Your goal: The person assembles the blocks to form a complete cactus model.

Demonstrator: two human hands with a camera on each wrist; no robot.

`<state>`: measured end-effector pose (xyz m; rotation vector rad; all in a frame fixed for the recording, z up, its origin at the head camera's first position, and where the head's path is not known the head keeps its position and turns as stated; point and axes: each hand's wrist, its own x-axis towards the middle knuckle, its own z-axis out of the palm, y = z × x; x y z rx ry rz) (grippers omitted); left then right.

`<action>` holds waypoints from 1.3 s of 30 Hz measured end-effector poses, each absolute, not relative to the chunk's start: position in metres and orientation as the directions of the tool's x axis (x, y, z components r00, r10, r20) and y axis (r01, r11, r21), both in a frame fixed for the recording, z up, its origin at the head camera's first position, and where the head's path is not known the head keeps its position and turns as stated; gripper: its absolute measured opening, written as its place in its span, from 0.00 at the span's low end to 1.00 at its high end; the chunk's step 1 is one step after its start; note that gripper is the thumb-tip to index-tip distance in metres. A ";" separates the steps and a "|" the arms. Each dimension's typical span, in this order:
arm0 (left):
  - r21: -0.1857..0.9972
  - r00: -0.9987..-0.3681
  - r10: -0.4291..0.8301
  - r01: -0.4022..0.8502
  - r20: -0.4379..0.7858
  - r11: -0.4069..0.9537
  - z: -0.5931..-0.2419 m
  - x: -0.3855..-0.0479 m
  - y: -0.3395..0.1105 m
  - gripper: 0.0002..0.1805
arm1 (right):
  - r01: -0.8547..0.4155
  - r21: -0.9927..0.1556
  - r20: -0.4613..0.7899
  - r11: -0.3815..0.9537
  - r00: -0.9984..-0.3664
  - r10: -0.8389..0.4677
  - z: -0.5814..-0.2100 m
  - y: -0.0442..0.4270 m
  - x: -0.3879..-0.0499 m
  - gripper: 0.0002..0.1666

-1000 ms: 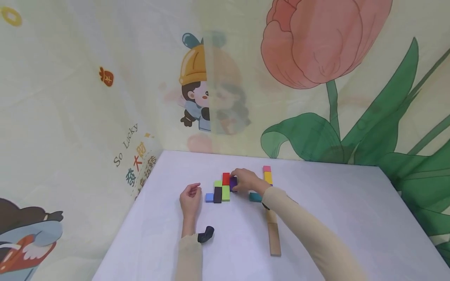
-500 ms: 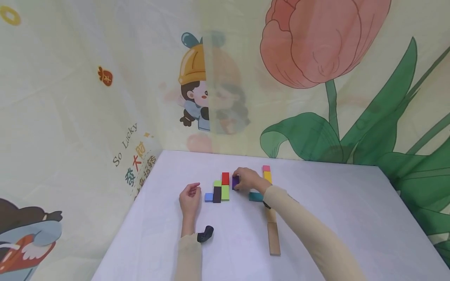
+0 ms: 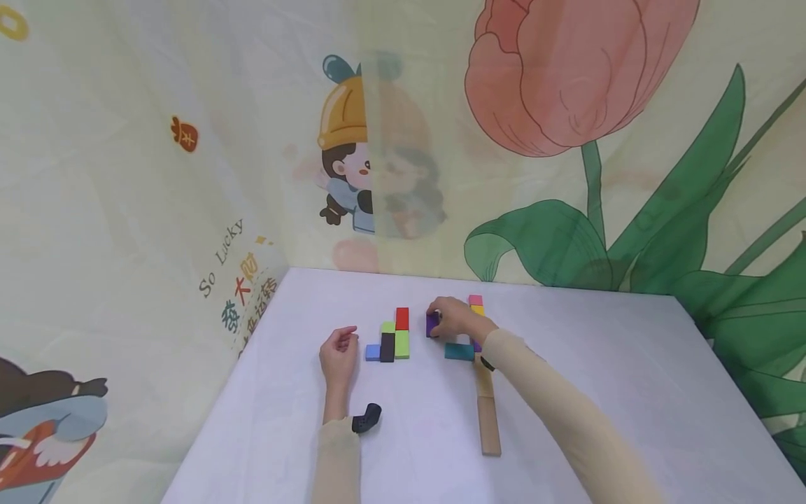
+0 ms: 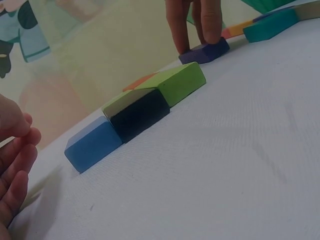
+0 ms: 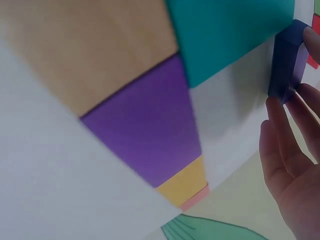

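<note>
In the head view my right hand (image 3: 455,316) pinches a dark purple block (image 3: 432,325) between thumb and fingers, low over the table. The right wrist view shows this purple block (image 5: 288,62) gripped at its ends. My left hand (image 3: 338,355) rests on the table with relaxed, loosely bent fingers and holds nothing. Beside it lies a cluster of blocks: a blue block (image 3: 373,353), a black block (image 3: 387,347), two light green ones and a red block (image 3: 402,318). A teal block (image 3: 459,351) lies below my right hand, touching a row of blocks.
The row holds a pink block (image 3: 475,299), a yellow block (image 5: 186,180), another purple block (image 5: 150,120) and wooden blocks (image 3: 489,425) toward the near side. A printed curtain (image 3: 535,175) hangs behind the white table (image 3: 598,392).
The right hand has moved the dark purple block to the right, away from the red and green blocks, leaving a gap. The left hand stays where it was.
</note>
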<state>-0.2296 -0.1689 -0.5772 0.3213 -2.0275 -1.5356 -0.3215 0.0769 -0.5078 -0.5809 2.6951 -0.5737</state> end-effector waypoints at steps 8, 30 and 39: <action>0.936 -0.809 -0.512 0.127 0.289 0.328 -0.577 -0.230 -0.167 0.06 | -0.327 -0.483 -0.201 0.812 -0.861 -0.466 -0.503 0.095 -0.320 0.29; 0.944 -0.820 -0.509 0.110 0.263 0.310 -0.576 -0.228 -0.168 0.06 | -0.415 -0.508 -0.114 0.755 -0.836 -0.537 -0.505 0.112 -0.316 0.17; 0.940 -0.814 -0.507 0.133 0.285 0.316 -0.576 -0.228 -0.167 0.06 | -0.394 -0.508 -0.147 0.766 -0.836 -0.528 -0.505 0.112 -0.317 0.17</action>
